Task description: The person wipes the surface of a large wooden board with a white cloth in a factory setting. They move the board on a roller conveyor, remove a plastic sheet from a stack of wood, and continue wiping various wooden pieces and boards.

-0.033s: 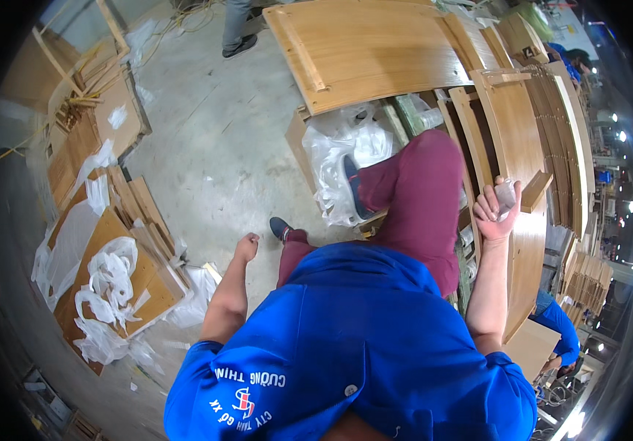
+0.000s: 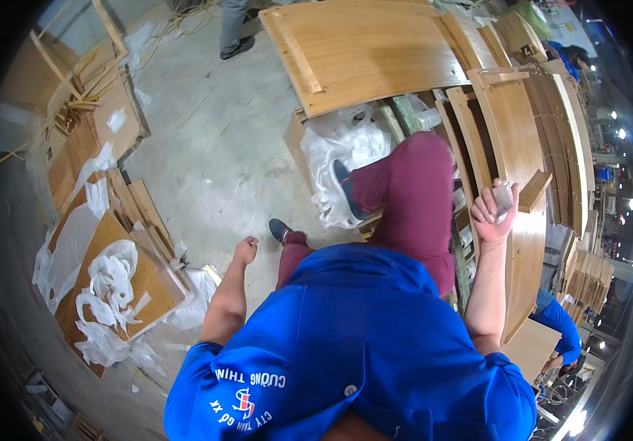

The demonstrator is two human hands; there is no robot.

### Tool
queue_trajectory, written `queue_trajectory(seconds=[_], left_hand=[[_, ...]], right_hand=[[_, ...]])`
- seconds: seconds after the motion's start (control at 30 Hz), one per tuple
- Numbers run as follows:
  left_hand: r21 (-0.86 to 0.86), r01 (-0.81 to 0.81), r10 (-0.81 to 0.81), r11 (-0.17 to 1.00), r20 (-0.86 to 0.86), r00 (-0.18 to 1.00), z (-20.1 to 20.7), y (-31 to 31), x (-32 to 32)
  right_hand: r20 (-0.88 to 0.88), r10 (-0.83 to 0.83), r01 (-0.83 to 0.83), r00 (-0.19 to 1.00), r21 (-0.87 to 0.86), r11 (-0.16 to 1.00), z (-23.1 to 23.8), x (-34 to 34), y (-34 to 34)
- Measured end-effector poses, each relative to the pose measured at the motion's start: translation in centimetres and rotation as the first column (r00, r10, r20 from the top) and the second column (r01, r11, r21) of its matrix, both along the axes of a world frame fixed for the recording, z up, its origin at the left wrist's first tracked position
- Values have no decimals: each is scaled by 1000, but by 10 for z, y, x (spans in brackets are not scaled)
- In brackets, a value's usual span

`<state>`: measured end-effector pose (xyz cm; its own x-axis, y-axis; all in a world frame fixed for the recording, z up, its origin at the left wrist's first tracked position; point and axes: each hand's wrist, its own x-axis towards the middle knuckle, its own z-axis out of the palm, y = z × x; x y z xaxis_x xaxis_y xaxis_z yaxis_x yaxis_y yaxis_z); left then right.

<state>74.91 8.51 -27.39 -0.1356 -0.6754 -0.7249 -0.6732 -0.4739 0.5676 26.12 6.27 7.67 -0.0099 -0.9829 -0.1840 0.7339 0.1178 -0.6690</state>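
Note:
My right hand (image 2: 490, 213) is raised beside the wooden panels, its fingers closed round a small pale grey piece (image 2: 504, 198), whose kind I cannot make out. Close by that hand, a short wooden block (image 2: 535, 191) sits on an upright light-brown panel (image 2: 509, 125). My left hand (image 2: 246, 251) hangs low over the floor with its fingers curled in. What it holds, if anything, is hidden. It touches no panel.
A large wooden panel (image 2: 368, 51) lies at the far side. Plastic wrap (image 2: 346, 147) is bunched by my foot. More boards with white plastic sheeting (image 2: 114, 279) lie on the left. Another person's leg (image 2: 235, 26) shows at the top, a blue-sleeved person (image 2: 559, 327) at right.
The piece in my right hand is turned very slightly. My left hand and the boards look almost the same.

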Motion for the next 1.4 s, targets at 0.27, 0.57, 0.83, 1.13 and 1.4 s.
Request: queue_trajectory(seconds=[0.27,0.57,0.83,1.13,1.4], left_hand=[[-2,-65,65,998,10,998,15,-27,-29],[-139,-308,319,941,70,945,33,-61,-62],[-209,-322,301,924,-125,945,49,-19,-79],[-204,-774,796,599,45,604,60,197,136],[-77,-870,825,486,370,428,90,349,176]], right_hand=[[155,-4,-11,988,95,995,-55,-55,-27],[272,421,-463,865,114,879,-97,-35,-215],[266,701,-724,661,-17,689,-71,77,-238],[332,821,-885,464,130,447,-83,283,-147],[291,884,-930,366,134,342,-54,360,-124]])
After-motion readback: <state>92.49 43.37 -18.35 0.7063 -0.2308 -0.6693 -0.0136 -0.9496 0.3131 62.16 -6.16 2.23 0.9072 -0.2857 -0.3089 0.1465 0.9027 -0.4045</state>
